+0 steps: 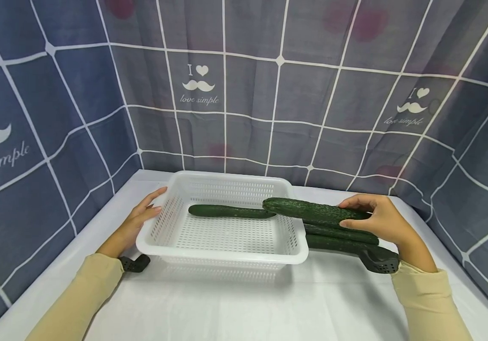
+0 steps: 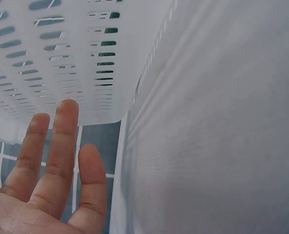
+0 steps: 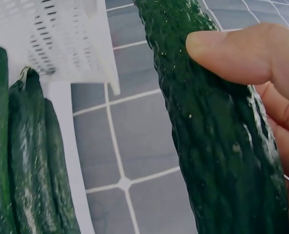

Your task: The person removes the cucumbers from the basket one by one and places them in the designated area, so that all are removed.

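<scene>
A white plastic basket (image 1: 222,256) with slotted walls stands on the table. One cucumber (image 1: 227,211) lies inside it, toward the back wall. My right hand (image 1: 376,218) grips a bumpy cucumber (image 1: 303,208) with thumb and fingers, above the table. Its far end reaches over the basket's right rim. My left hand (image 1: 139,220) is at the basket's left side; in the left wrist view its fingers (image 2: 61,146) extend along the slotted wall. More cucumbers (image 3: 29,156) lie side by side on the table, right of the basket, beneath the held one.
The table (image 1: 227,308) has a white cover. A grey-blue checked curtain (image 1: 248,94) with white lines and printed lettering encloses the back and both sides. Each wrist wears a black camera mount; the right mount (image 1: 380,259) is close to the cucumbers on the table.
</scene>
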`<state>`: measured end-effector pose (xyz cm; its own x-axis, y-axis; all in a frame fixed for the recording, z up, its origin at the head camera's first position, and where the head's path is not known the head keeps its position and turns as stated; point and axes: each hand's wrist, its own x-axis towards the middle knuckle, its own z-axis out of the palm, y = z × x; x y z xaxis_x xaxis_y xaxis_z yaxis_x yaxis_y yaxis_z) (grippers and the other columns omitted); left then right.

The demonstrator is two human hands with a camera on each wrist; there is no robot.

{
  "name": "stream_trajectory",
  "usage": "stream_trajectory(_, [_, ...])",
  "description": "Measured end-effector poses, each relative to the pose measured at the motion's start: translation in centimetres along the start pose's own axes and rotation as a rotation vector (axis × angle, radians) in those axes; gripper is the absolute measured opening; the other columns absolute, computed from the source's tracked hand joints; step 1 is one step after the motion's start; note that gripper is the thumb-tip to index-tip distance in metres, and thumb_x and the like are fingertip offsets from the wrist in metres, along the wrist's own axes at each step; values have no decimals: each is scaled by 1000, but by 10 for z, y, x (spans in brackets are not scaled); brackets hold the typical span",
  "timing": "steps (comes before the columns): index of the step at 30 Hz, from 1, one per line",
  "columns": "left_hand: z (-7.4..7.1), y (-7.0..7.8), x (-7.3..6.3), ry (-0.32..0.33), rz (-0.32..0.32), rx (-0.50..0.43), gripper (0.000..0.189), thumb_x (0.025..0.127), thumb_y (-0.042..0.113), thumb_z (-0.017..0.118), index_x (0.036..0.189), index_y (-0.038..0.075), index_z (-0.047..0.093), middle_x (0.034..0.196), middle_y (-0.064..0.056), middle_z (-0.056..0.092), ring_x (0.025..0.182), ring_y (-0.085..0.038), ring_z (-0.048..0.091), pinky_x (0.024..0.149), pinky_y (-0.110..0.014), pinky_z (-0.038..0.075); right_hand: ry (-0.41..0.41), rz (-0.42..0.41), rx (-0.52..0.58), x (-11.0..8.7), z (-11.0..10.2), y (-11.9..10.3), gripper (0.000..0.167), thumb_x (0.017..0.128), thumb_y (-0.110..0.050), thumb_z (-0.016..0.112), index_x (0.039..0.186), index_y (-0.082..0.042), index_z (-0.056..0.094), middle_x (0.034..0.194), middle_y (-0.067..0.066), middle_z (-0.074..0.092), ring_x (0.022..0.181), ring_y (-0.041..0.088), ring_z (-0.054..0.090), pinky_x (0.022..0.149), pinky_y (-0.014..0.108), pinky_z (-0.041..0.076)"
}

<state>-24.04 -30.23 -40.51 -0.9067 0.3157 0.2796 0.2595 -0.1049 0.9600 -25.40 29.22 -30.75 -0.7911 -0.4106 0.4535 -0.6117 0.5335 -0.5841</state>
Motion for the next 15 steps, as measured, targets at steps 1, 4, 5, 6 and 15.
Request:
stream_trajectory(1, [0,0,0,0,-1,2,55,114,10,42,159,42,47,131,-1,63,105,-14,70,79,-32,63,0,6,7,-1,0,2,35,77,6,92,109,-1,80,102,-18,76,91,-1,68,80,13,50])
stream_trajectory(4, [0,0,0,0,-3,6,55,114,11,42,159,42,47,131,0,62,105,-14,70,79,-32,63,6,15,29,-6,-2,10,35,76,8,91,108,1,79,100,-18,76,90,-1,69,79,13,50])
stream_trajectory(5, [0,0,0,-1,-2,4,55,114,11,42,159,42,47,131,-1,63,105,-14,70,79,-32,63,7,17,37,-8,-2,12,35,76,9,91,108,2,79,100,-18,76,89,-1,69,78,13,50])
stream_trajectory(6, [0,0,0,-1,-1,5,55,114,11,42,159,42,47,130,0,63,105,-14,70,79,-32,63,9,20,42,-10,-3,14,35,75,10,91,108,2,79,99,-18,76,89,-1,69,78,13,50])
stream_trajectory(15, [0,0,1,8,-2,-7,54,114,10,42,156,43,49,127,0,65,101,-14,72,77,-31,63,-5,83,25,-25,-11,29,34,77,7,92,108,0,80,102,-20,75,91,-1,68,77,14,51])
